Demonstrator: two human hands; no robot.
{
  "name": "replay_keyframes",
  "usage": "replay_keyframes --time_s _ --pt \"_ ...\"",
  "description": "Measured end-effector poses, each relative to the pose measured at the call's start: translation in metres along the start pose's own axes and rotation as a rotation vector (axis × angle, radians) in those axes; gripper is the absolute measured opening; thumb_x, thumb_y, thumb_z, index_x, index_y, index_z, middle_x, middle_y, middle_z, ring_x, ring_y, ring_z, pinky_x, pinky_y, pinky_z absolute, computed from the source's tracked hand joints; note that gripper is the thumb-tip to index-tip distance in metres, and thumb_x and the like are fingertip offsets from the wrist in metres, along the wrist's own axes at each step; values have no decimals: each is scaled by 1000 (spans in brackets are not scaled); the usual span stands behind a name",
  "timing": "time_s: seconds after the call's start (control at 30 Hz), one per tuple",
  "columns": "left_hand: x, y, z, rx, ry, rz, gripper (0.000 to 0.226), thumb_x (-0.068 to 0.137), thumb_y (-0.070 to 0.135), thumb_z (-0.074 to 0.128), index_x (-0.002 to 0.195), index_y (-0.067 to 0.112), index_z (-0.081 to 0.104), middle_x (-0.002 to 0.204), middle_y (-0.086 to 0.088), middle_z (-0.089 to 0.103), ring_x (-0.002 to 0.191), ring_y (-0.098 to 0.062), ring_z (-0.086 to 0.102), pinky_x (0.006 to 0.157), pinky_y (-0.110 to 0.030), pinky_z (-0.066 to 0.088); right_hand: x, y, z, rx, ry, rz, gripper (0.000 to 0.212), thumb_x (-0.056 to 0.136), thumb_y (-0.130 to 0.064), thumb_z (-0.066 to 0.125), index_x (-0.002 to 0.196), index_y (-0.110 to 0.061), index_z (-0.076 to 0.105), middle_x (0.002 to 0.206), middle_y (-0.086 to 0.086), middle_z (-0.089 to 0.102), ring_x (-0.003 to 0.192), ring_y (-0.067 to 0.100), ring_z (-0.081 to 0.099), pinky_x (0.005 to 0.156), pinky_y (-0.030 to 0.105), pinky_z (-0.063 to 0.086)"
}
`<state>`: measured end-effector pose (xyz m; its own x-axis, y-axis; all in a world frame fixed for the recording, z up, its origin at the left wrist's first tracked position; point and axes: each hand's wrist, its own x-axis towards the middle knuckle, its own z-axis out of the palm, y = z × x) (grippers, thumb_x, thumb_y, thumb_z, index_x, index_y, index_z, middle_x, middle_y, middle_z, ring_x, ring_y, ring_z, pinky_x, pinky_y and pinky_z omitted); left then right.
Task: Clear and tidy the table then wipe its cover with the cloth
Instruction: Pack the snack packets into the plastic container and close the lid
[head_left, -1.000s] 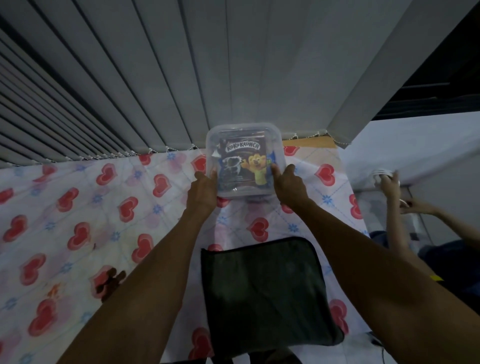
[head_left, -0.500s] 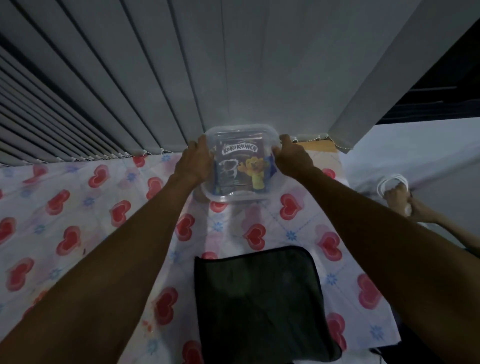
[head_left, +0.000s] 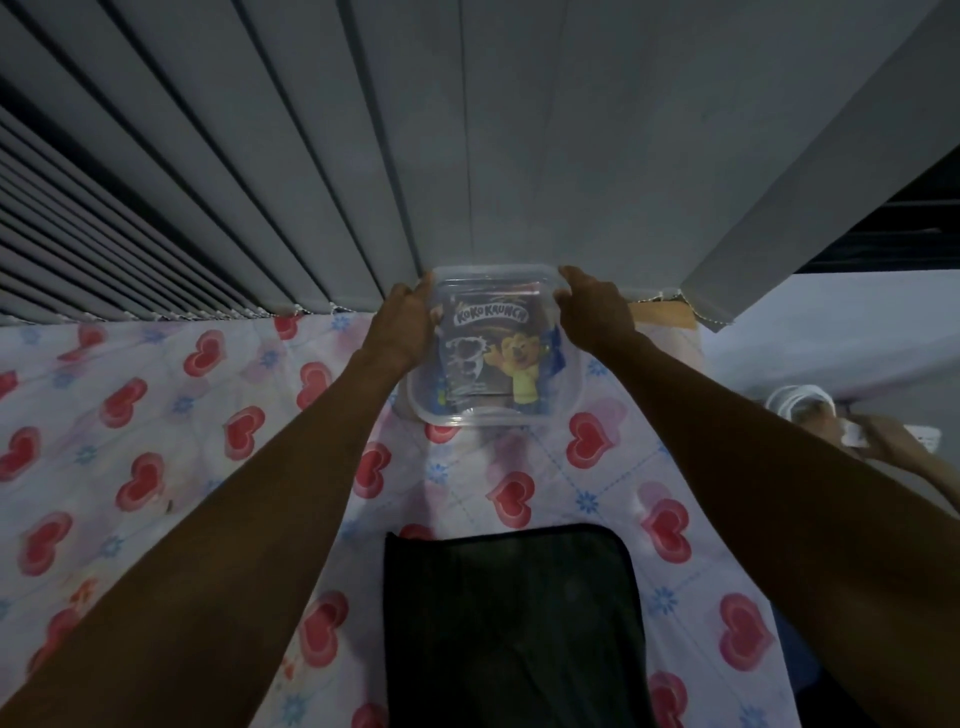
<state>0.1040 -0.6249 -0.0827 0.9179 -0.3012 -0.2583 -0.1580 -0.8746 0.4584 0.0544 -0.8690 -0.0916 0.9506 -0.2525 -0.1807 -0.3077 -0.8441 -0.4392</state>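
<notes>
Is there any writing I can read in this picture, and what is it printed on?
"KOKO KRUNCH": on the packet inside the clear plastic box held between the left hand and the right hand.
Smaller print lower on the packet: too blurred to read.
No other text shows.

A: Where's open room?
B: The heart-print table cover (head_left: 156, 441) at left is bare.
A: And blocked?
B: Vertical blinds (head_left: 311, 182) wall the top; a dark folded cloth (head_left: 514, 623) fills bottom centre
</notes>
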Motion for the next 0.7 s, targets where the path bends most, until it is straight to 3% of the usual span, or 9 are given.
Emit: replay_keyframes --time_s 0.13,0.33,0.53,0.7 --pt "-1 -1 0 12 10 3 57 105 25 47 157 16 28 135 -30 45 125 -43 49 103 -41 40 -2 -1 3 -6 9 -7 36 103 -20 47 139 -15 47 115 18 68 105 38 65 89 45 54" --pt "-2 0 3 8 21 -9 55 106 25 47 157 18 28 135 -28 46 124 -42 50 102 -42 41 -4 -2 12 4 72 -17 28 105 -26 43 131 -20 49 95 8 67 80 25 66 71 42 59" --pt "-4 3 3 0 42 -23 51 106 23 45 155 19 31 139 -26 44 128 -41 49 103 -42 41 -5 -1 16 -40 93 -35 30 103 -25 48 132 -19 47 95 6 66 75 20 62 60 32 47" --pt "-8 4 8 5 95 -54 45 104 24 49 148 21 39 131 -25 53 122 -41 53 99 -45 45 -10 -6 10 -114 68 -29 33 105 -28 43 136 -16 43 93 9 60 79 24 60 64 35 44"
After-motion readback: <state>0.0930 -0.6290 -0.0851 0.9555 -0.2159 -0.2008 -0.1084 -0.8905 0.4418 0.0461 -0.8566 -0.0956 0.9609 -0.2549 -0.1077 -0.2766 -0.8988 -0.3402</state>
